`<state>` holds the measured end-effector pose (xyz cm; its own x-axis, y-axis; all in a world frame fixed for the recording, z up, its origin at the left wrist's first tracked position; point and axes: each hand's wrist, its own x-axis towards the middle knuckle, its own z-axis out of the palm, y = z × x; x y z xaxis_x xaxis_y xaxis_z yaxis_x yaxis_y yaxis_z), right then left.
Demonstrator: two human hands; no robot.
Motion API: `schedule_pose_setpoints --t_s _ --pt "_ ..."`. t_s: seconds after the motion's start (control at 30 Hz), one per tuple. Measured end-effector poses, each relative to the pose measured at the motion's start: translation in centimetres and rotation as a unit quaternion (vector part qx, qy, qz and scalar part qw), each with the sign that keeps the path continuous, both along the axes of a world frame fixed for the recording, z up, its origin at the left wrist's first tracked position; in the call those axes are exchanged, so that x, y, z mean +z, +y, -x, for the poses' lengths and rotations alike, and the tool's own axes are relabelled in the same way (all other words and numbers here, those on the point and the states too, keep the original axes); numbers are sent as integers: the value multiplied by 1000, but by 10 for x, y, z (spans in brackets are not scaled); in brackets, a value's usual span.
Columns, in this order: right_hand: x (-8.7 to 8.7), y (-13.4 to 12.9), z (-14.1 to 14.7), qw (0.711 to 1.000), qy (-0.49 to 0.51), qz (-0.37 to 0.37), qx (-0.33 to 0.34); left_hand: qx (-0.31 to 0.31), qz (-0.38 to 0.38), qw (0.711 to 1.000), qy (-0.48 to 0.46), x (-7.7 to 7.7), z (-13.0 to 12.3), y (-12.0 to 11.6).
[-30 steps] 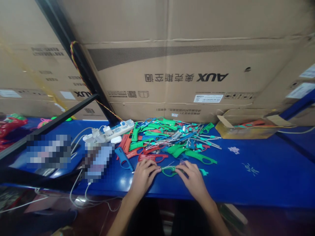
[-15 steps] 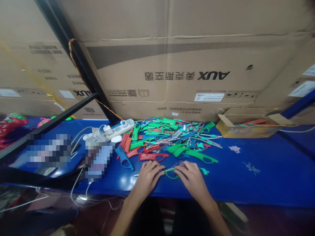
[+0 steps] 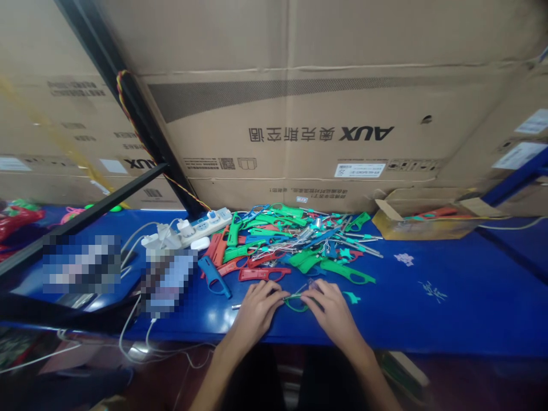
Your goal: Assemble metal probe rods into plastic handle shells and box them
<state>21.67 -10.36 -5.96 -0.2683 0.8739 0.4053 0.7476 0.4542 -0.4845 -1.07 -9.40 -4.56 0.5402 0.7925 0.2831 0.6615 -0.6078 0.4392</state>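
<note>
Both hands work low over the front of the blue table on a green gas lighter [image 3: 296, 306], a long-nosed kind with a trigger loop. My left hand [image 3: 259, 308] pinches its left end. A metal tube tip [image 3: 236, 307] shows on the far side of that hand. On the right end, my right hand [image 3: 329, 308] is closed with thumb and fingers, beside a small see-through purple piece [image 3: 313, 284]. The fingers partly hide the lighter. A teal plastic piece [image 3: 351, 297] lies just right of my right hand.
Behind my hands spreads a pile of red, green and blue lighter shells [image 3: 265, 275] with metal tubes and wires. A power strip [image 3: 205, 225] stands left, an open cardboard box [image 3: 428, 228] back right. Purple bits [image 3: 403, 260] and thin metal pieces [image 3: 432, 291] lie right.
The view has shifted slightly, so the scene sits a little further left. Both hands keep their hold on the green lighter, with only slight finger movement.
</note>
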Motion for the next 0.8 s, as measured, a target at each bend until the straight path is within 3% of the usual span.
schedule_pose_setpoints --t_s 0.4,0.8 --pt "-2 -8 2 993 -35 -111 -22 3 7 1000 28 1 -1 -3" --pt "2 -8 3 988 -44 -149 -21 16 0 999 42 1 -2 -5"
